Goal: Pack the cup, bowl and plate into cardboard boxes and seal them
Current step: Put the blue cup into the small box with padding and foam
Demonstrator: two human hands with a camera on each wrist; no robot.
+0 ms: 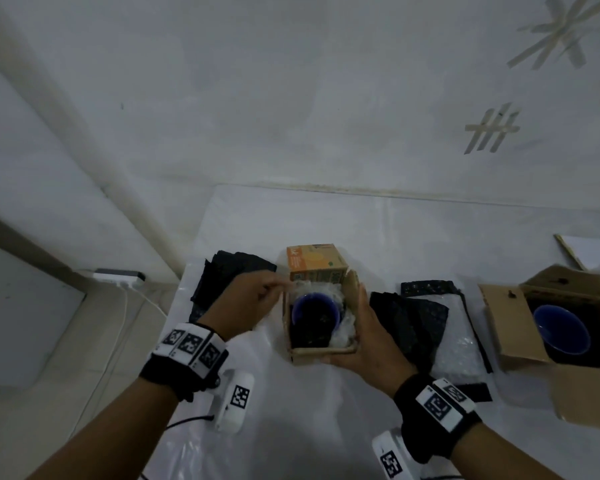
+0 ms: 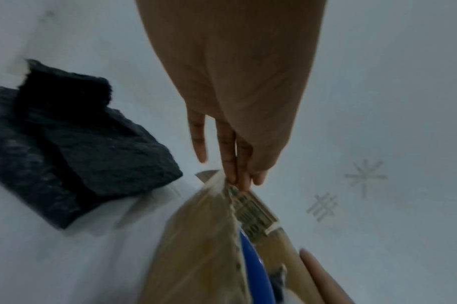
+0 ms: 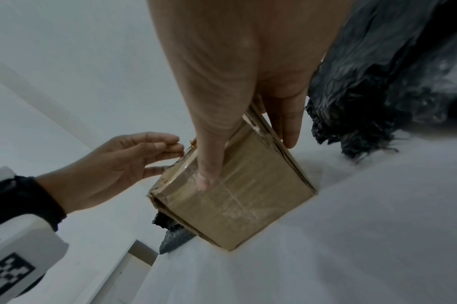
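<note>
You're pinching the flap (image 2: 201, 236), left hand (image 1: 253, 299) | right hand (image 1: 364, 336) clasping the cardboard box (image 1: 321, 353) by stiff walls | cup (image 1: 314, 315) likely riding light, fragile

Three boxes: a brown middle box (image 1: 321, 353), a brown right box (image 1: 518, 341) and an orange box (image 1: 314, 263) just beyond the middle one. Two blue dishes: a left dish (image 1: 314, 315) and a right dish (image 1: 561, 332). Two heaps of black wrap: a left heap (image 1: 229, 275) and a right heap (image 1: 409, 327). Two hands: a left hand (image 1: 253, 299) and a right hand (image 1: 364, 337). Two tape marks on the far wall: a left mark (image 1: 492, 131) and a right mark (image 1: 555, 32).
</note>
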